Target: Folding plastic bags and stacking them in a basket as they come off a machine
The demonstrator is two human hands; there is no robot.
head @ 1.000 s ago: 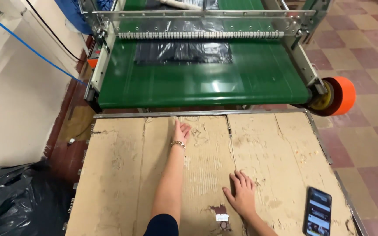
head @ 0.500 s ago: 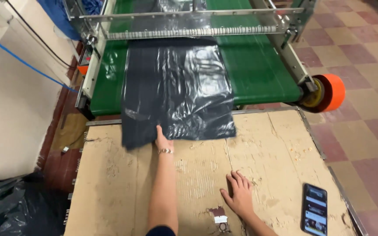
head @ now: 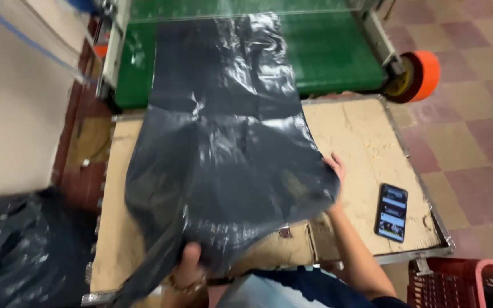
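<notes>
A large black plastic bag (head: pixel 223 165) lies stretched from the green conveyor belt (head: pixel 326 57) across the cardboard-covered table (head: pixel 366 137) toward me. My left hand (head: pixel 186 268) grips the bag's near edge low in the view, close to my body. My right hand (head: pixel 336 168) holds the bag's right edge, fingers partly tucked under the plastic. The bag is lifted and sagging between both hands.
A phone (head: pixel 392 211) with a lit screen lies on the table's right side. A heap of black bags (head: pixel 24 251) sits at the lower left. An orange roller (head: pixel 423 74) ends the conveyor. A red crate (head: pixel 463 282) stands at the lower right.
The bag has come off the conveyor and been pulled across the table toward me. My left hand drew back with its edge, and my right hand rose from the table to the bag's right edge.
</notes>
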